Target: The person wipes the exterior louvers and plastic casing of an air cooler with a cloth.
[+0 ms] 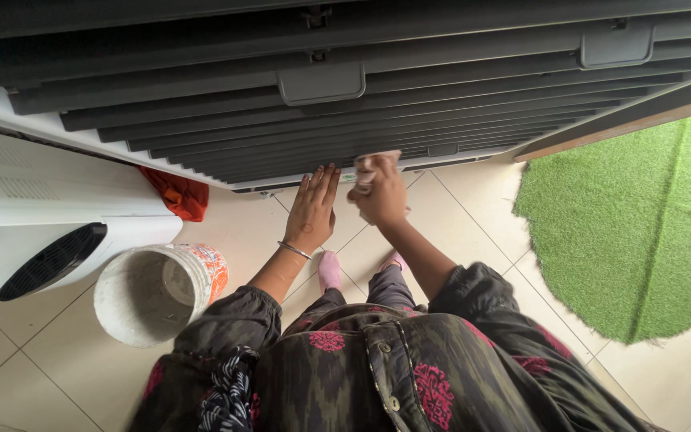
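My right hand (381,196) is closed in a full grip around a bunched pale cloth (369,166). The cloth is pressed against the lowest dark slats of the louvred cooler panel (345,120), close to its white bottom edge. My right forearm reaches forward and slightly left from the elbow, bare below a pushed-up dark sleeve, with the wrist straight.

My left hand (313,210) holds nothing. It lies open and flat, palm down, 4 fingers together and pointing up toward the panel's lower edge. Its fingertips (323,172) are at or just below the white rim; I cannot tell whether they touch it. A thin bangle (294,250) sits at the wrist. The 2 hands are just beside each other, left one a little lower.

Below them is a pale tiled floor (457,208). My 2 feet in pink footwear (330,270) show between my arms. A white bucket (153,292) with an orange label stands to the left. An orange rag (179,194) lies beneath the white cooler body (33,192). A round green grass mat (641,224) lies to the right.
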